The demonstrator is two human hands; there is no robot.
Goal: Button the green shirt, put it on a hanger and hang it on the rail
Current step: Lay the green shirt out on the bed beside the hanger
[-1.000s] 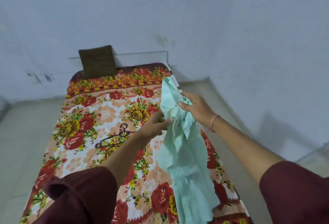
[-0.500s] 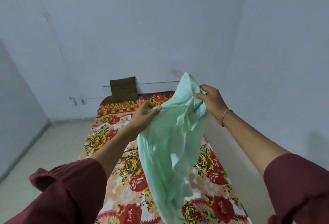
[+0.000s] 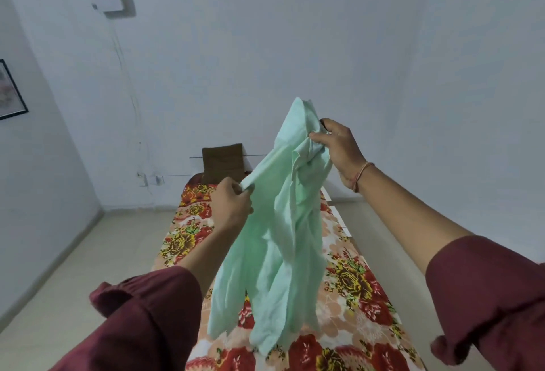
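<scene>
Head view: where do we have the green shirt (image 3: 274, 252) just now?

Up in the air over the bed (image 3: 356, 297), hanging bunched and twisted between our two hands, with its lower end loose. Nothing of it lies flat.

And our grips?

Our right hand (image 3: 339, 149) is the higher one. Its fingers (image 3: 317, 136) are curled into a gathered bunch of cloth near the top, by what looks like the collar. Our left hand (image 3: 233, 205) is lower and pinches a long straight edge. We judge that to be the front placket or a hem, but we cannot tell which.

Are any buttons done?

We cannot make out a single button clearly, so we take the buttoning as not yet begun. The step in hand, as we read it, is sorting the shirt out.

How do we do that well?

We would find the collar first, take one shoulder in each hand and let the shirt's own weight pull the twists out. Then we would lay it front-up on the bed, bring the two front edges side by side and button from the top down. Each button should go to its own hole, so nothing ends up skewed.

Hanger and rail?

Neither shows here. We see only a brown cushion (image 3: 222, 161) at the bed's far end.
</scene>
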